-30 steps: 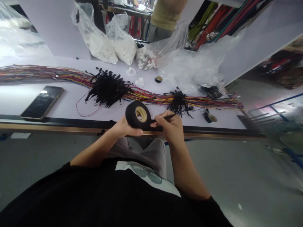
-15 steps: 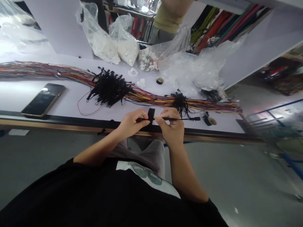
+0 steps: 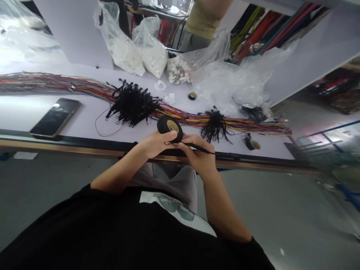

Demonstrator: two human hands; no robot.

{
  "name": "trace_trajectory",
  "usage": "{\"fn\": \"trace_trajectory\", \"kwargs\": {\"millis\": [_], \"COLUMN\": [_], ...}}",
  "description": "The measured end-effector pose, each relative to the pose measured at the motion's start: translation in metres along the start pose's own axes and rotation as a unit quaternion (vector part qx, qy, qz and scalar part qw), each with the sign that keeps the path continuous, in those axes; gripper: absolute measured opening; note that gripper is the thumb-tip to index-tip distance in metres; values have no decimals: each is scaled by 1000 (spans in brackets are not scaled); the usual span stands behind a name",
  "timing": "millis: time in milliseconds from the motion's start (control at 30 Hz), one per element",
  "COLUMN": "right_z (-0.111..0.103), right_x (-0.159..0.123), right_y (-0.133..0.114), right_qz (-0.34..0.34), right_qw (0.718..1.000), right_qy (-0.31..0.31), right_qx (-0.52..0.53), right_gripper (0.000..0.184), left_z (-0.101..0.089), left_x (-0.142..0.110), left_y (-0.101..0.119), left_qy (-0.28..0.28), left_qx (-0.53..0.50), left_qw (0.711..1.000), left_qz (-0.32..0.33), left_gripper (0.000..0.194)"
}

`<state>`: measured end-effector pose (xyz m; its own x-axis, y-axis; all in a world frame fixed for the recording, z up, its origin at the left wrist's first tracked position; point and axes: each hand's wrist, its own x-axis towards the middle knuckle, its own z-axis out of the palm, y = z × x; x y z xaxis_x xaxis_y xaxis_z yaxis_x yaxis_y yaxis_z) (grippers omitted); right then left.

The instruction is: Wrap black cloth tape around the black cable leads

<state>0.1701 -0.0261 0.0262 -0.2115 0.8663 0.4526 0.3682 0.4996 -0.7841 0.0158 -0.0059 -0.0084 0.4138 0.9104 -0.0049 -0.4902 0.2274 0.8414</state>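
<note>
A roll of black tape (image 3: pixel 163 124) with a yellowish core stands tilted over the front of the table. My left hand (image 3: pixel 155 144) is closed on its lower edge, thumb against the roll's face. My right hand (image 3: pixel 201 153) pinches a thin black wrapped cable (image 3: pixel 206 150) just right of the roll; its tail sticks out to the right past my fingers. A small loop of this cable shows beneath my left fingertips. Whether tape joins the roll to the cable is hidden by my fingers.
A long bundle of coloured wires (image 3: pixel 194 119) crosses the table, with black looped cable ends in a large cluster (image 3: pixel 132 103) and a small one (image 3: pixel 214 125). A phone (image 3: pixel 55 117), two tape rolls (image 3: pixel 192 96) (image 3: pixel 254 144) and plastic bags (image 3: pixel 154 56) lie around. Someone stands opposite.
The tape roll has turned from edge-on to showing its core, and my left hand now grips it. The cable's right end has dropped and swung nearer my right hand.
</note>
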Motion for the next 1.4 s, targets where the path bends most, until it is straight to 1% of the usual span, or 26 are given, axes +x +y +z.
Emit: {"fn": "trace_trajectory", "kwargs": {"millis": [67,167,233,267,333,367,400,433,467,500,567,600,667,700,767,833,900,967,1000,1067,1133,1200,1267,1333,1367,1400], "right_z": [1,1,1,0,-2,-3,-4,-5,-6,-6,-6,-6,-5,-4,-2,1,4,6,6,6,4,3,2,2,2,2], "right_x": [-1,-2,-2,-2,-1,-1,0,0,0,0,1,2,3,3,2,0,-2,-2,-2,-1,1,1,1,0,0,-1], "right_y": [1,7,14,17,21,22,22,22,21,20,18,17,16,15,13,9,3,-1,-2,-3,-2,-1,-1,-1,0,1], "right_qz": [15,61,97,116,141,144,143,139,135,131,114,99,70,68,94,131,156,159,151,115,71,40,31,41,51,62], "right_qw": [1000,997,991,986,980,979,981,983,984,986,989,991,994,994,991,988,986,986,987,993,996,997,999,999,998,997], "right_qy": [10,43,65,74,88,94,95,91,80,62,35,34,57,68,71,46,16,2,6,27,45,47,35,7,-7,-20], "right_qx": [9,31,72,92,112,106,94,84,82,86,93,86,63,57,61,60,57,59,53,14,-29,-37,-12,20,36,50], "right_gripper": [13,14,17,19,21,21,22,22,22,23,24,24,24,24,23,19,18,18,16,11,7,7,8,9,9,10], "left_z": [1,9,13,14,13,11,9,6,4,3,2,3,6,8,9,10,11,14,16,20,21,19,14,8,6,4], "left_x": [3,-1,-10,-15,-25,-29,-31,-31,-30,-27,-20,-16,-11,-9,-8,-8,-8,-10,-12,-15,-17,-17,-14,-11,-9,-8], "left_y": [-2,-4,-2,0,4,6,8,8,7,5,0,-2,-5,-6,-5,-4,-3,-4,-5,-8,-10,-11,-10,-7,-5,-4], "left_qy": [-22,16,32,28,6,-14,-37,-50,-49,-34,27,50,57,55,62,74,85,108,123,149,155,129,69,5,-15,-24], "left_qx": [-31,-9,49,91,188,235,276,302,313,316,317,324,359,382,424,449,451,431,413,343,224,102,35,24,27,31], "left_qw": [999,997,992,987,971,959,947,937,932,931,930,927,914,904,882,865,861,868,877,912,956,984,996,1000,999,999], "left_qz": [9,75,115,127,146,154,160,167,174,179,181,180,180,184,198,210,217,221,213,171,111,64,36,19,16,17], "left_gripper": [40,36,39,43,60,70,76,75,69,60,38,29,14,10,8,8,8,7,6,7,13,27,38,41,40,38]}}
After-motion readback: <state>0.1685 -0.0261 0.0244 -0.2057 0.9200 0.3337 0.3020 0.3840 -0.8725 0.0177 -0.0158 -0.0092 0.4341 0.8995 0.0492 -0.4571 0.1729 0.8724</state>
